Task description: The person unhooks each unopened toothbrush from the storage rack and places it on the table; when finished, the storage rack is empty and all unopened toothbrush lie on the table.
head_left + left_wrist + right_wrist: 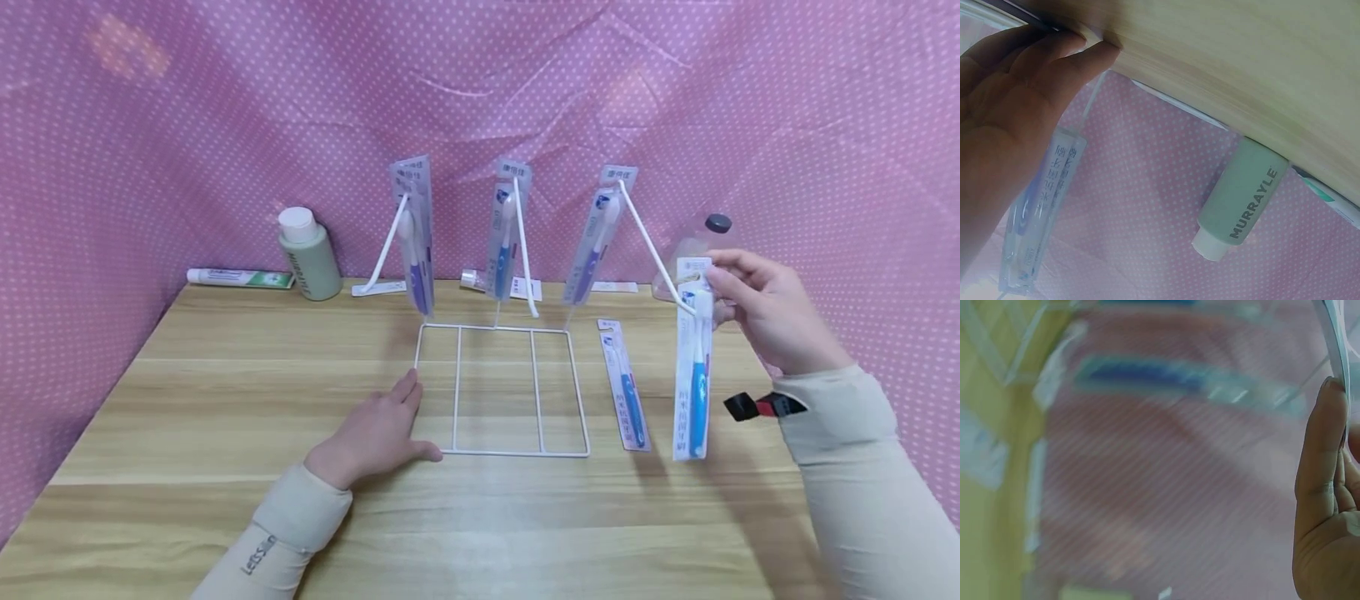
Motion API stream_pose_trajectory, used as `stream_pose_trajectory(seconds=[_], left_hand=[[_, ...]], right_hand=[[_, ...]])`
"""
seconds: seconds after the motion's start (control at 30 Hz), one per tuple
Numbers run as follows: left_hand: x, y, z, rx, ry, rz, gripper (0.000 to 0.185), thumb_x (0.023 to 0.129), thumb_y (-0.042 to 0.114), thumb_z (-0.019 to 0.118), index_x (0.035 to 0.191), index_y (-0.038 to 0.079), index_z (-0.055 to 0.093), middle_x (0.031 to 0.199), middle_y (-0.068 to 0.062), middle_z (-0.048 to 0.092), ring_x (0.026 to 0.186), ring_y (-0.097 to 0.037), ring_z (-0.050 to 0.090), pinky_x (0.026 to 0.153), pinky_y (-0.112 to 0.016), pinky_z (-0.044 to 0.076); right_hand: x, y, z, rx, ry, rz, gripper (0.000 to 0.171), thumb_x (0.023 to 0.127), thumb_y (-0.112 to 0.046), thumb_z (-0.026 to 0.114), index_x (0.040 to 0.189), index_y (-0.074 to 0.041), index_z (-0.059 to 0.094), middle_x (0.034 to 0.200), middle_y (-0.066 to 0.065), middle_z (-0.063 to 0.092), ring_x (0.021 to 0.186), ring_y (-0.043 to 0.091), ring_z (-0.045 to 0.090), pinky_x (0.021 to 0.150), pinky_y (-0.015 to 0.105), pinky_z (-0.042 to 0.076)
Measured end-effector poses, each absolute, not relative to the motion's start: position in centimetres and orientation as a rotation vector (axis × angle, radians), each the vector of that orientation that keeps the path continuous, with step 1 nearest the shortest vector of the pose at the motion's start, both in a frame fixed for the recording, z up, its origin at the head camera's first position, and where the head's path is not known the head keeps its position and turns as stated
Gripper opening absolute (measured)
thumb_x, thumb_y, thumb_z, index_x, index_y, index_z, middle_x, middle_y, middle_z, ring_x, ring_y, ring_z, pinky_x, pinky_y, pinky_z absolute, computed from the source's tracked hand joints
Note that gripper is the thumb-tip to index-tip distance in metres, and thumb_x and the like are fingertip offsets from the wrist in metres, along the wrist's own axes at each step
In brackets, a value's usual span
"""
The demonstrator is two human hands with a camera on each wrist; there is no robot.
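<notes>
My right hand (780, 317) pinches the top of a packaged blue toothbrush (699, 400), card upright, at the tip of the rack's right hook. In the right wrist view, the thumb (1329, 437) presses on the package's edge. My left hand (371, 437) rests at the left side of the white wire rack (495, 453), fingers extended along its base. Packaged toothbrushes hang on three hooks: purple ones at left (420, 283), a blue one in the middle (504, 250), a purple one (588, 267) at right. Another packaged blue toothbrush (632, 408) lies right of the base.
Along the table's back edge stand a green bottle (313, 262) with a white cap and a clear bottle with a black cap (717, 223). A toothpaste tube (240, 278) lies at the back left. Behind hangs a pink dotted cloth (480, 75).
</notes>
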State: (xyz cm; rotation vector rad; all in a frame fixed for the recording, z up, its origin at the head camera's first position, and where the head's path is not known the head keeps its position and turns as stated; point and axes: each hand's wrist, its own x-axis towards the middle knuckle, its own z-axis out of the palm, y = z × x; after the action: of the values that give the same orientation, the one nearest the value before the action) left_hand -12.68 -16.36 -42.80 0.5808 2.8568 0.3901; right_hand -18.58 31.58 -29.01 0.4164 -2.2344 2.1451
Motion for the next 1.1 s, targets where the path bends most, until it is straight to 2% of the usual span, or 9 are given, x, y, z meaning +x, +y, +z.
stream_pose_trajectory(seconds=[0.1, 0.23, 0.37, 0.5, 0.63, 0.73, 0.83, 0.93, 1.1], left_hand=[[-12.7, -16.4, -42.8, 0.583, 2.855, 0.388, 0.108, 0.085, 0.062, 0.081, 0.154, -0.013, 0.044, 0.168, -0.031, 0.032, 0.137, -0.054, 0.055, 0.111, -0.062, 0.050], [-12.7, -16.4, -42.8, 0.586, 2.856, 0.379, 0.108, 0.085, 0.062, 0.081, 0.154, -0.013, 0.044, 0.168, -0.032, 0.032, 0.138, -0.053, 0.054, 0.112, -0.062, 0.049], [-12.6, -16.4, -42.8, 0.586, 2.860, 0.382, 0.108, 0.085, 0.061, 0.081, 0.153, -0.013, 0.045, 0.168, -0.032, 0.032, 0.137, -0.053, 0.055, 0.111, -0.062, 0.050], [-12.6, -16.4, -42.7, 0.580, 2.857, 0.385, 0.109, 0.085, 0.062, 0.081, 0.153, -0.013, 0.044, 0.168, -0.032, 0.032, 0.135, -0.054, 0.056, 0.110, -0.062, 0.051], [-12.6, -16.4, -42.8, 0.573, 2.863, 0.379, 0.109, 0.085, 0.063, 0.081, 0.154, -0.013, 0.045, 0.168, -0.031, 0.032, 0.133, -0.055, 0.057, 0.109, -0.062, 0.052], [-12.5, -16.5, -42.8, 0.572, 2.867, 0.381, 0.109, 0.084, 0.063, 0.081, 0.154, -0.013, 0.045, 0.168, -0.031, 0.033, 0.134, -0.055, 0.057, 0.109, -0.062, 0.051], [-12.5, -16.4, -42.9, 0.579, 2.866, 0.386, 0.108, 0.084, 0.062, 0.082, 0.153, -0.013, 0.045, 0.168, -0.031, 0.033, 0.136, -0.053, 0.056, 0.111, -0.061, 0.050], [-12.6, -16.4, -42.9, 0.593, 2.867, 0.386, 0.109, 0.084, 0.062, 0.082, 0.153, -0.013, 0.045, 0.167, -0.032, 0.033, 0.136, -0.052, 0.056, 0.112, -0.060, 0.050], [-12.6, -16.3, -42.9, 0.607, 2.874, 0.381, 0.109, 0.084, 0.062, 0.082, 0.153, -0.014, 0.045, 0.166, -0.033, 0.034, 0.136, -0.052, 0.056, 0.111, -0.060, 0.050]], right_hand=[[-21.2, 33.0, -30.4, 0.238, -2.500, 1.959, 0.032, 0.108, -0.027, 0.062, 0.134, -0.009, 0.062, 0.102, -0.004, 0.074, 0.087, 0.010, 0.067, 0.067, 0.025, 0.061], [-24.2, 34.0, -32.7, 0.119, -2.734, 1.778, 0.033, 0.111, -0.034, 0.056, 0.135, -0.011, 0.059, 0.102, -0.013, 0.069, 0.090, 0.007, 0.064, 0.072, 0.028, 0.063], [-26.3, 34.4, -35.2, 0.091, -2.854, 1.745, 0.042, 0.114, -0.028, 0.048, 0.145, 0.001, 0.051, 0.103, -0.013, 0.065, 0.091, 0.006, 0.063, 0.075, 0.029, 0.064], [-27.9, 34.5, -37.5, 0.043, -2.942, 1.746, 0.049, 0.114, -0.021, 0.047, 0.150, 0.012, 0.041, 0.100, -0.009, 0.063, 0.086, 0.006, 0.064, 0.074, 0.027, 0.063], [-29.2, 34.6, -39.7, -0.075, -2.978, 1.729, 0.045, 0.111, -0.021, 0.053, 0.145, 0.009, 0.047, 0.095, -0.008, 0.061, 0.081, 0.007, 0.063, 0.070, 0.025, 0.059], [-30.1, 34.5, -41.2, -0.120, -3.002, 1.768, 0.030, 0.111, -0.018, 0.052, 0.130, 0.005, 0.051, 0.091, -0.008, 0.064, 0.078, 0.008, 0.064, 0.068, 0.026, 0.057], [-30.7, 34.5, -42.5, -0.152, -3.015, 1.892, 0.016, 0.112, -0.013, 0.047, 0.119, 0.001, 0.049, 0.086, -0.006, 0.069, 0.075, 0.010, 0.067, 0.067, 0.028, 0.059], [-30.9, 34.3, -43.2, -0.195, -3.047, 1.945, 0.017, 0.113, -0.012, 0.044, 0.121, 0.003, 0.046, 0.082, -0.004, 0.071, 0.072, 0.010, 0.069, 0.067, 0.029, 0.062], [-30.7, 33.6, -43.2, -0.184, -3.131, 1.777, 0.032, 0.113, -0.015, 0.046, 0.134, 0.008, 0.040, 0.084, -0.003, 0.068, 0.071, 0.009, 0.067, 0.063, 0.027, 0.061]])
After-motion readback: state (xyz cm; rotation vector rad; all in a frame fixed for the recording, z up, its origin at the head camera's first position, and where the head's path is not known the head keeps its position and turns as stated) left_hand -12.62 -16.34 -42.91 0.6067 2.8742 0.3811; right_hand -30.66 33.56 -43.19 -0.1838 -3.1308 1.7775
